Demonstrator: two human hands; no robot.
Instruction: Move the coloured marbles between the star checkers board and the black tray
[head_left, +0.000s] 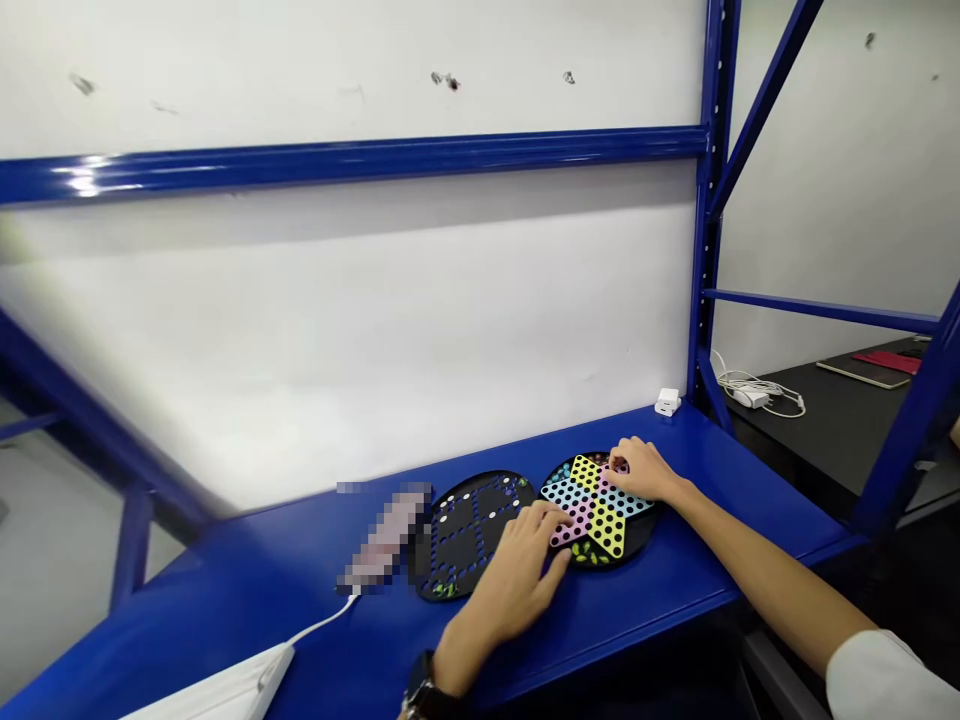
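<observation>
A star-shaped Chinese checkers board (598,498) in yellow, blue and pink, dotted with black holes, lies on a round black tray (637,537). Green pieces (589,553) show in the tray's near rim, and blue pieces (559,474) at its back left. My left hand (517,575) rests with fingers stretched over the board's left edge, thumb apart. At the board's back right point, my right hand (637,468) has its fingers curled together; what they hold, if anything, is hidden. Left of the tray lies a black board (457,550) with blue and white dots, partly behind my left hand.
A blurred-out phone-like object (386,540) with a white cable lies left on the blue table (315,540). A white box-like object (225,690) is at the front left. White chargers (667,402) stand at the back right. Blue frame posts (705,250) rise at the right.
</observation>
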